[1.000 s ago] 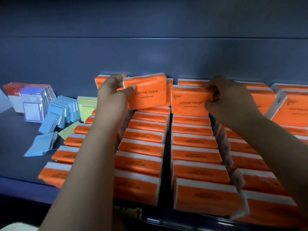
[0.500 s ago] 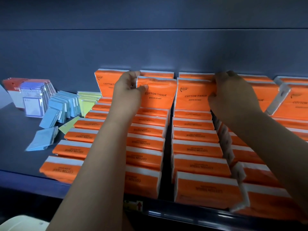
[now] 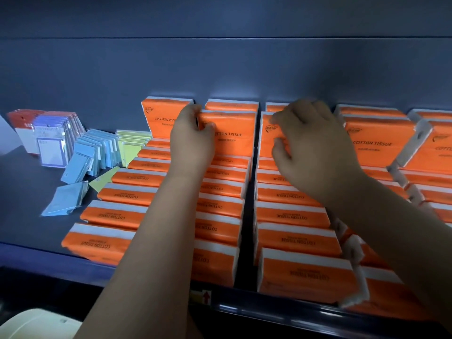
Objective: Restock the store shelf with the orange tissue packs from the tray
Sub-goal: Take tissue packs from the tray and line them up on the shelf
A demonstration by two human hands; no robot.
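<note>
Orange tissue packs point(image 3: 293, 214), wrapped in glossy film with a white band along one long side, are laid in rows running from the front edge of the dark blue shelf point(image 3: 27, 196) to its back edge. The lying packs are overlapped like tiles, with the long axis across the shelf from left to right. Their black print, "COTTON TISSUE", is seen upside down from the front. At the back edge packs are stood upright on a long side with their faces turned to the front, and there the same words are read the right way up beside a small logo.

The left hand point(image 3: 190, 143) is clamped on the upright pack of the second row point(image 3: 234, 143), with fingers curled over its top left corner and the thumb pressed on its face. The right hand point(image 3: 315, 148) is clamped on the upright pack of the third row point(image 3: 266, 140), with fingers hooked over its top edge. The two hands are held apart.

White plastic dividers point(image 3: 352, 253) are stood between the rows on the right. Toward the left back corner, small light blue packets point(image 3: 97, 152), pale yellow packets point(image 3: 133, 148) and red and purple carded packets point(image 3: 49, 135) are leaned in files. A label with a red arrow point(image 3: 206, 297) is fixed on the front rail. A plain blue-grey back panel point(image 3: 220, 69) is seen behind.
</note>
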